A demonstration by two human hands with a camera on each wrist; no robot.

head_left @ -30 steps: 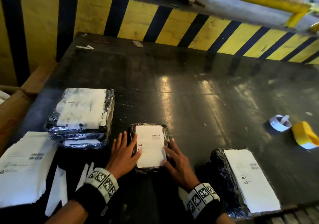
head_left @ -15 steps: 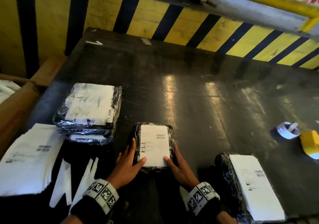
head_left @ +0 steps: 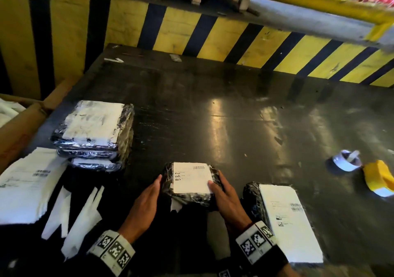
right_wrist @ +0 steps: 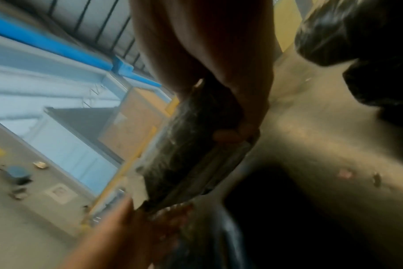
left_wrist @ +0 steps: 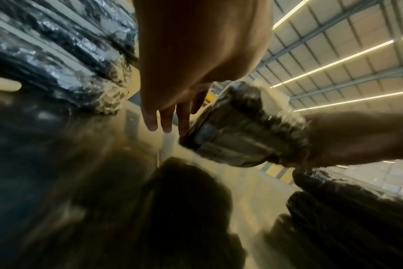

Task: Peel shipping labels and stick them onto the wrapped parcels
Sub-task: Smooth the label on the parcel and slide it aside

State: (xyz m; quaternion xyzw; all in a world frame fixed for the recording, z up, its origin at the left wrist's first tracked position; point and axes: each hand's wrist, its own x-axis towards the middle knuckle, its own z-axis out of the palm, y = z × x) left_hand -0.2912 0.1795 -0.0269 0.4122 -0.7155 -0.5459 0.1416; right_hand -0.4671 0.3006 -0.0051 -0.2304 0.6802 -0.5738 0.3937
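A small parcel (head_left: 191,193) in black plastic wrap, with a white shipping label (head_left: 190,177) stuck on its top, is near the front of the dark table (head_left: 234,116). My left hand (head_left: 149,197) lies against its left side with straight fingers (left_wrist: 166,120). My right hand (head_left: 223,195) grips its right edge, thumb on the label's corner and fingers curled underneath (right_wrist: 228,135). In the left wrist view the parcel (left_wrist: 237,138) is tilted, its near edge raised off the table.
A stack of labelled parcels (head_left: 93,131) stands at the left. Another labelled parcel (head_left: 283,219) lies just right of my right wrist. Label sheets (head_left: 27,182) and peeled backing strips (head_left: 81,219) lie front left. At the far right are a tape roll (head_left: 346,161) and a yellow object (head_left: 378,178).
Both hands slid off the label to the small parcel's sides. The right hand has taken hold of its edge, and the parcel now tilts up from the table.
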